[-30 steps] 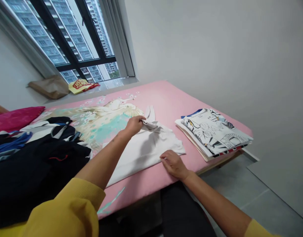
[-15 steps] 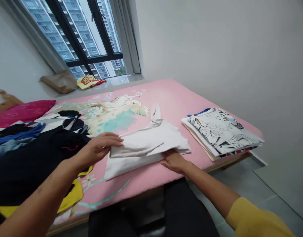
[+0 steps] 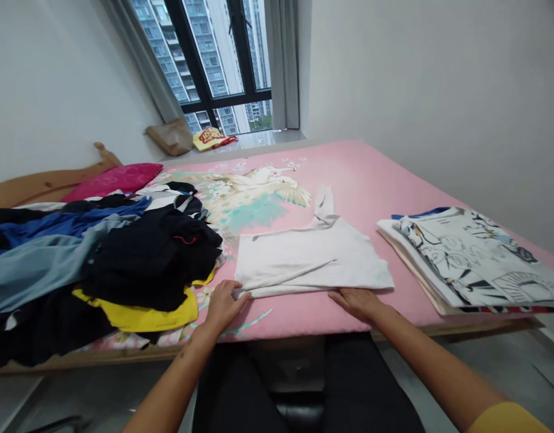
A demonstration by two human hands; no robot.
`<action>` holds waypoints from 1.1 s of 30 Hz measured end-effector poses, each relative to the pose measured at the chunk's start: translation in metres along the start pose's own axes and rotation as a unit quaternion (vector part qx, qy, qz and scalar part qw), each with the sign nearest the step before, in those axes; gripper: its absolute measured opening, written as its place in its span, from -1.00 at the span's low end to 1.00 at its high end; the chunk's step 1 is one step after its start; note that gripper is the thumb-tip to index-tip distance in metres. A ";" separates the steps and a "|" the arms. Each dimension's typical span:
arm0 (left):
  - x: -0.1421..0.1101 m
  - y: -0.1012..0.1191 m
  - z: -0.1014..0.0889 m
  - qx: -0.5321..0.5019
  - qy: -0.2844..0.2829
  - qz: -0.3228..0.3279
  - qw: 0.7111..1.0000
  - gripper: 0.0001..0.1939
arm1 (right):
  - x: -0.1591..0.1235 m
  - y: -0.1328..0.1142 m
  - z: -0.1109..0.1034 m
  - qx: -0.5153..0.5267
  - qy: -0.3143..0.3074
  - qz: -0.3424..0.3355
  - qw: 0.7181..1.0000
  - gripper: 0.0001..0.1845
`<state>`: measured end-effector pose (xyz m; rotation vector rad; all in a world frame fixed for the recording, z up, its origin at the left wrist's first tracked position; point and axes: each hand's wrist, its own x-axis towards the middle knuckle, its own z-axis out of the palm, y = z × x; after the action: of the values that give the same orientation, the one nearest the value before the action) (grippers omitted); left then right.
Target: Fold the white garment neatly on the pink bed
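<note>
Indoors, from the head camera, we see a folded white cloth garment lying mid-bed on a pink sheet printed with pale birds. Our left hand, thumb and forefinger parted, touches its near left corner; our right hand lies low, fingers partly under its near edge. Whether either pinches the fabric, we cannot tell. A loose heap of black, blue and yellow clothes sits left, a stack of folded, black-printed white clothes right.

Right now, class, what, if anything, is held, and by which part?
The white garment: the left grip pinches its near left corner; the right grip touches its near edge, whether holding is unclear.
</note>
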<state>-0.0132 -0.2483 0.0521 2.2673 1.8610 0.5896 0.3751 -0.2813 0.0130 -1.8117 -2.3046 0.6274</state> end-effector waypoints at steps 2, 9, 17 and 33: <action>0.005 0.007 0.002 0.027 -0.016 -0.020 0.999 -0.68 | 0.001 0.001 0.003 -0.007 0.023 -0.006 1.000 -0.26; 0.019 0.014 0.006 -0.037 0.028 -0.052 0.998 -0.76 | 0.002 0.005 0.007 -0.003 0.042 -0.009 0.999 -0.28; 0.045 0.064 -0.045 -0.248 0.117 0.010 0.962 -0.73 | 0.000 0.004 0.003 0.006 0.021 -0.003 1.000 -0.28; 0.036 0.010 0.003 -0.185 -0.045 -0.218 0.957 -0.53 | 0.002 0.008 0.006 -0.002 0.004 0.010 1.000 -0.22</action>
<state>0.0032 -0.2150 0.0601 1.5628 1.9242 0.6775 0.3798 -0.2790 0.0042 -1.8373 -2.2870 0.6174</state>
